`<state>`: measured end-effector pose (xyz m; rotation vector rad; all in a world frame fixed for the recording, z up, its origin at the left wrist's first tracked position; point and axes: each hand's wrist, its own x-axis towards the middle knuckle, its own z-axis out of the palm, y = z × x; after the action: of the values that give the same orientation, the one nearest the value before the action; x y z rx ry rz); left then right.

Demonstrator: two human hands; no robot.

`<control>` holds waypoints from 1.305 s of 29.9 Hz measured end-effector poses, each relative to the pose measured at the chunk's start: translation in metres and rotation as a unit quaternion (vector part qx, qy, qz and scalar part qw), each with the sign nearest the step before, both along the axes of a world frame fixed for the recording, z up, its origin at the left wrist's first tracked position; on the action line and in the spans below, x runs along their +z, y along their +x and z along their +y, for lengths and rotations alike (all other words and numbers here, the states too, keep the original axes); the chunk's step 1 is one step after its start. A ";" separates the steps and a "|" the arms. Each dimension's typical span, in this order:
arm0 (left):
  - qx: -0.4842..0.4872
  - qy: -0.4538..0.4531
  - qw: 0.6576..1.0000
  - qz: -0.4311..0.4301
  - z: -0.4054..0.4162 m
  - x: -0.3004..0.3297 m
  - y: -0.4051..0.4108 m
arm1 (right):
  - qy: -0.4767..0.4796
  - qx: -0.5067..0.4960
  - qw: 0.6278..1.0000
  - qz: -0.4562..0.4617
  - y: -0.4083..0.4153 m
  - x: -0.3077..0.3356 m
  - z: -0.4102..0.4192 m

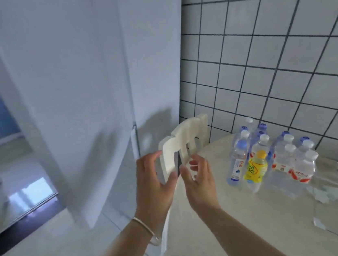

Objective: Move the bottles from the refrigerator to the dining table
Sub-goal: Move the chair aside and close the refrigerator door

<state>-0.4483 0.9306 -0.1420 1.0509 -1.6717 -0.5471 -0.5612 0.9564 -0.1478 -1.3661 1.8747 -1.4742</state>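
Both hands are raised in front of the chest with no bottle in either grip. The left hand (152, 180), a thin white band (143, 226) on its wrist, has fingers loosely spread, the thumb reaching toward the near edge of a white chair back (184, 145); whether it touches is blurred. The right hand (199, 177) hangs beside it, palm turned inward, fingers relaxed and slightly bent, holding nothing. The two hands are close together, thumbs nearly meeting at the lower corner of the chair back.

To the right, on the pale worktop (249, 213), stands a cluster of clear water bottles (281, 152) with white and blue caps, packed touching one another against the tiled wall (271, 51). At the front of the cluster is a yellow-labelled bottle (256, 168) with a yellow cap, upright, beside a taller clear bottle.

Behind the hands rises a large white panel (77, 85), most likely the refrigerator; its inside is out of view.
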 end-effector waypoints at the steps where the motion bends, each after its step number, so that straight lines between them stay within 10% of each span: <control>1: 0.003 -0.019 1.000 0.002 0.004 0.008 0.013 | -0.009 0.009 1.000 0.001 0.010 0.005 -0.003; 12: 0.154 -0.224 0.960 -0.061 0.003 0.055 0.133 | -0.109 0.098 0.989 0.019 0.137 0.050 -0.026; 29: 0.150 -0.115 0.981 0.047 -0.078 0.076 0.249 | -0.191 0.024 0.981 -0.022 0.288 0.054 -0.099; 39: 0.159 0.015 0.978 0.132 -0.189 0.067 0.364 | -0.146 0.091 0.971 0.165 0.375 0.063 -0.194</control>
<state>-0.0840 0.7417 -0.0747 1.1848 -1.2364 -0.4787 -0.1861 0.7619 -0.0843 -1.9713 1.7015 -1.5486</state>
